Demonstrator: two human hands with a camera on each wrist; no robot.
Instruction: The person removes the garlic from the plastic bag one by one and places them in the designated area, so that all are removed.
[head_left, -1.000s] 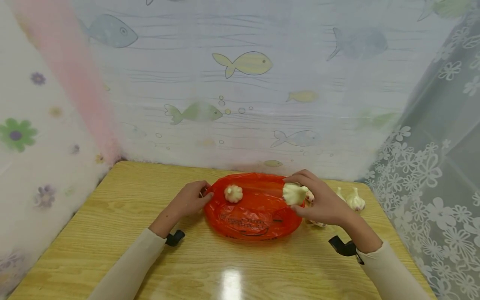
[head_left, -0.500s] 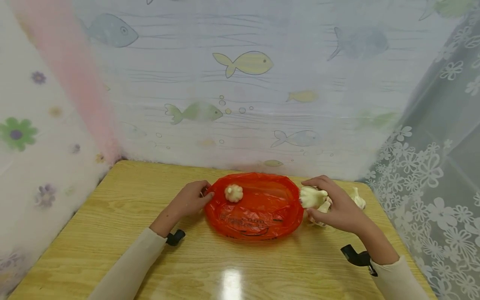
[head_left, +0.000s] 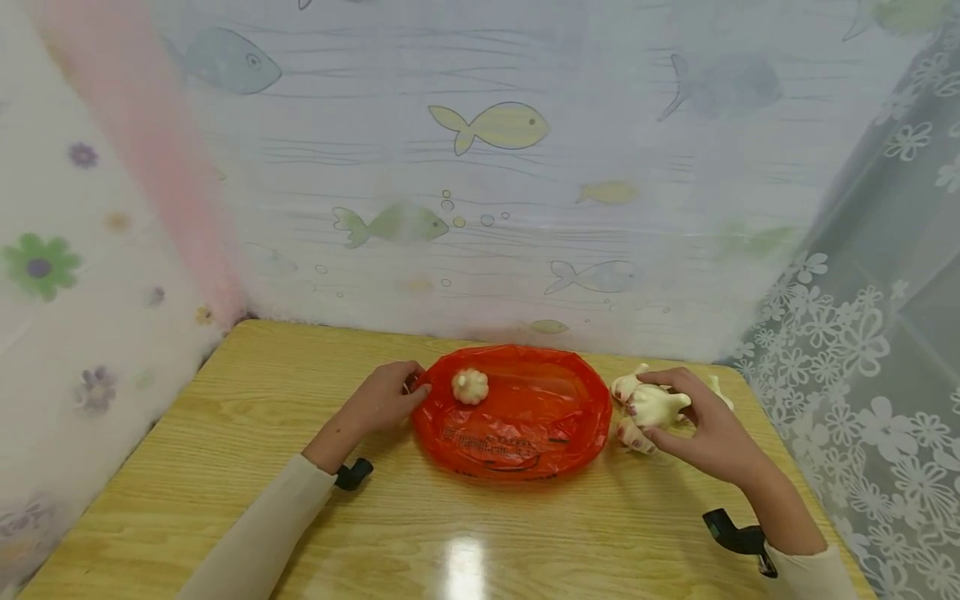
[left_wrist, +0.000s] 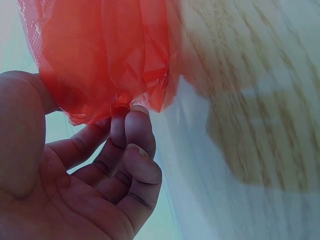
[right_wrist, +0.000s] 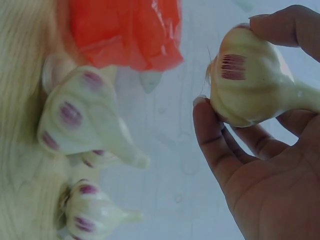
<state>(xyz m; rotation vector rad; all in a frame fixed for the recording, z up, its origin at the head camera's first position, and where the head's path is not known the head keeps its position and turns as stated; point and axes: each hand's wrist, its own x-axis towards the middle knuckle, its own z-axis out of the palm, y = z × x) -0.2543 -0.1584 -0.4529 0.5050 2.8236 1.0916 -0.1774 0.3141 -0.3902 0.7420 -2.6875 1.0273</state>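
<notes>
A red plastic bag (head_left: 517, 450) stands with its mouth spread wide on the table. My left hand (head_left: 384, 397) pinches its left rim between thumb and fingers, as the left wrist view also shows. One pale garlic bulb (head_left: 470, 387) is inside the bag, at the left. To the right of the bag, my right hand (head_left: 701, 425) holds another garlic bulb (right_wrist: 252, 77) between thumb and fingertips, raised off the table. Beside and below it are several purple-marked garlic bulbs (right_wrist: 82, 112), partly hidden by the hand in the head view.
The wooden table (head_left: 315, 533) extends in front of the bag and to its left. A fish-patterned curtain (head_left: 480, 208) hangs behind the table's back edge. White flowered lace (head_left: 847, 350) borders the right side.
My right hand has moved right and toward the front with the garlic bulb, from over the bag's right rim to above the other bulbs. The left hand has stayed at the rim.
</notes>
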